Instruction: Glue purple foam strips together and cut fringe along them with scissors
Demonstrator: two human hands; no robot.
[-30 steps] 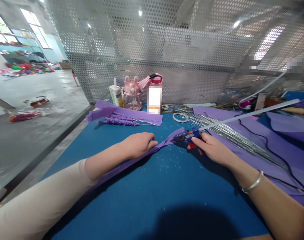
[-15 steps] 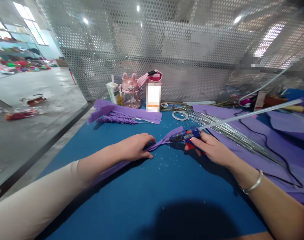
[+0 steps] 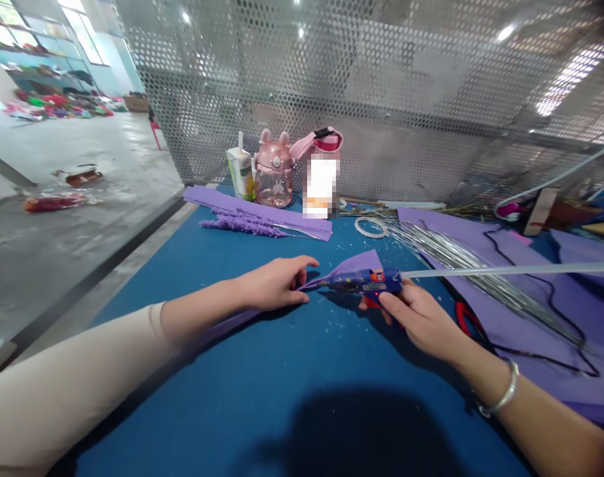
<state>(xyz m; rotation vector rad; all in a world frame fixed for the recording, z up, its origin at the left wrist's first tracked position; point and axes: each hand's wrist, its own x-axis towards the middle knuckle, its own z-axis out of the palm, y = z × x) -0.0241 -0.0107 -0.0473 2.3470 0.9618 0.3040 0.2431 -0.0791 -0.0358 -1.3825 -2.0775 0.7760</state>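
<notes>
Mid-frame, a purple strip (image 3: 357,262) is seemingly being held steady in the left hand (image 3: 276,285), a blue glue gun (image 3: 357,281) in the right hand (image 3: 420,316).

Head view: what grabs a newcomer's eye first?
Probably the blue glue gun at mid-table, held in the right hand, with a long pale glue stick jutting rightward from its back. Its nozzle points at the purple strip by the left hand. Behind, a pink-lidded bottle with ears stands before the perforated metal panel.
</notes>
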